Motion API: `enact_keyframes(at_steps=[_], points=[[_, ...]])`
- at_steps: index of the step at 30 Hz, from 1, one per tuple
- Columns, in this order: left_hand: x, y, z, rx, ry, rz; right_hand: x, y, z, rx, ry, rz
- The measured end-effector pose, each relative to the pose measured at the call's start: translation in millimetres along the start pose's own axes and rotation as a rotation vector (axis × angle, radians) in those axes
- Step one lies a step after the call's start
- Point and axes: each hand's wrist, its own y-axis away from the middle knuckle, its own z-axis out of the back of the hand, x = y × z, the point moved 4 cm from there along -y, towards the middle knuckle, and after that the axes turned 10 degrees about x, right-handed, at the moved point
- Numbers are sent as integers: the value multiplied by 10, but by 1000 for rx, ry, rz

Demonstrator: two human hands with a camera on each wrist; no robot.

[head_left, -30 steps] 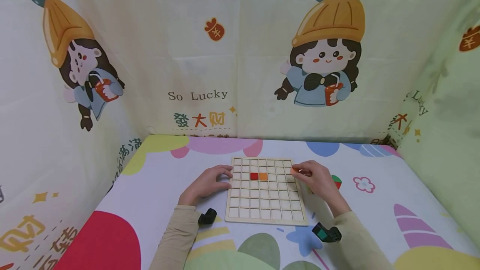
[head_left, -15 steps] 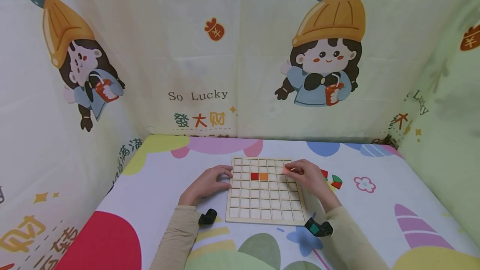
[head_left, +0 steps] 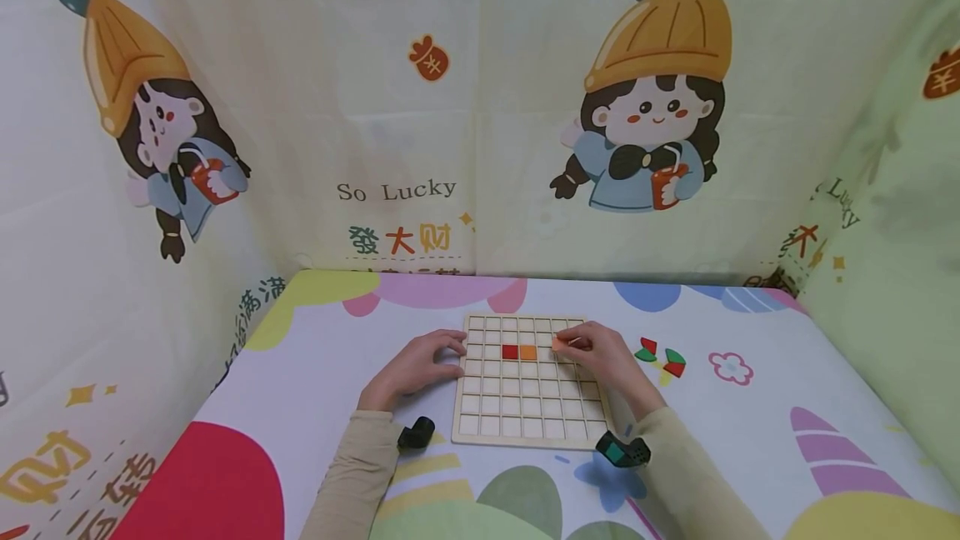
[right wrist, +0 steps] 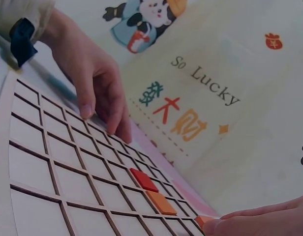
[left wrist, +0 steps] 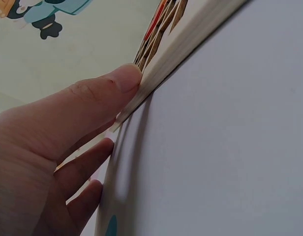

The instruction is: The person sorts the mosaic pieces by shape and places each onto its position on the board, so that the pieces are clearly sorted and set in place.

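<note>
A square wooden grid board [head_left: 532, 443] lies on the table in front of me. In its grid sit a red tile [head_left: 510, 352] and, directly to the right, an orange tile [head_left: 528, 352]. My right hand [head_left: 606, 357] pinches another orange tile [head_left: 557, 344] between thumb and fingertips, low over the board's right part. The right wrist view shows this held orange tile [right wrist: 202, 220] in line with the two set tiles. My left hand [head_left: 416, 363] touches the board's left edge with relaxed fingers; in the left wrist view its thumb [left wrist: 126, 78] rests against the side of the board.
Right of the board lie several small loose pieces in red, green and yellow, among them a red piece [head_left: 648, 346] and a red-and-green pair [head_left: 675, 363]. A patterned cloth [head_left: 360, 457] covers the table. Printed curtains [head_left: 517, 148] hang behind and at both sides.
My right hand has moved left with the orange tile, from the board's right edge to over its cells. The loose pieces on the right have come into view. The left hand stays in place.
</note>
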Motion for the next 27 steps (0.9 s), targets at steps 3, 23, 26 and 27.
enact_keyframes(at_steps=[3, 23, 26, 27], points=[[4, -8, -1, 5, -5, 14, 2, -22, -39, 13, 1, 6], [1, -14, 13, 7, 0, 23, 49, -114, -186, 39, 89, 121], [-5, -11, 14, 10, 1, 21, 52, -115, -193, 41, 97, 115], [-9, -9, 14, 10, 2, 19, 53, -117, -195, 41, 97, 115]])
